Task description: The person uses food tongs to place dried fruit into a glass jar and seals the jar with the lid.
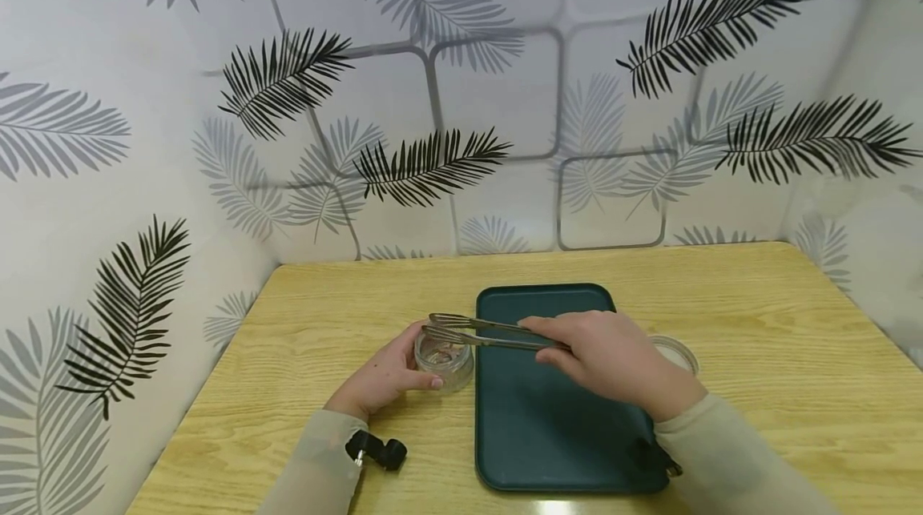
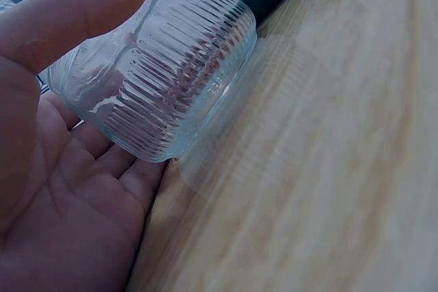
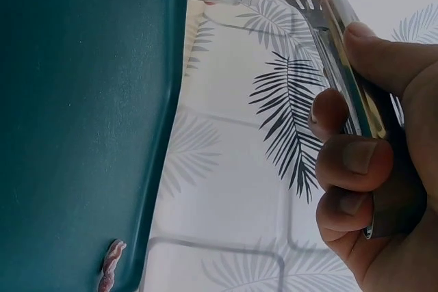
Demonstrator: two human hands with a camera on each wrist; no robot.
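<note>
Head view: dark green tray (image 1: 534, 439) taken as landmark, lying on the table (image 1: 324, 315) with its long axis running from the near side toward the wall (image 1: 497, 203). Right hand (image 1: 613, 355), above the tray, grips steel tongs (image 1: 505, 341), thumb on one side and fingers curled round the other. Tongs' long axis lies crosswise to the tray; slotted tips point left, past the tray's left rim. Tips stand slightly apart, nothing visible between them. They overlie the mouth of the glass jar (image 1: 456, 379); contact with its rim cannot be told. Jar is just left of the tray, mouth up. Left hand (image 1: 389, 377), left of the tray, holds the jar, thumb on its near side, fingers round the far side. Left wrist view: jar wall is ribbed, reddish contents (image 2: 178, 80) seen through it. Right wrist view: one slender reddish piece (image 3: 111, 266) on the tray, near a rim. Right of the tray, a round clear disc (image 1: 678, 352), partly hidden by the right hand and wrist.
</note>
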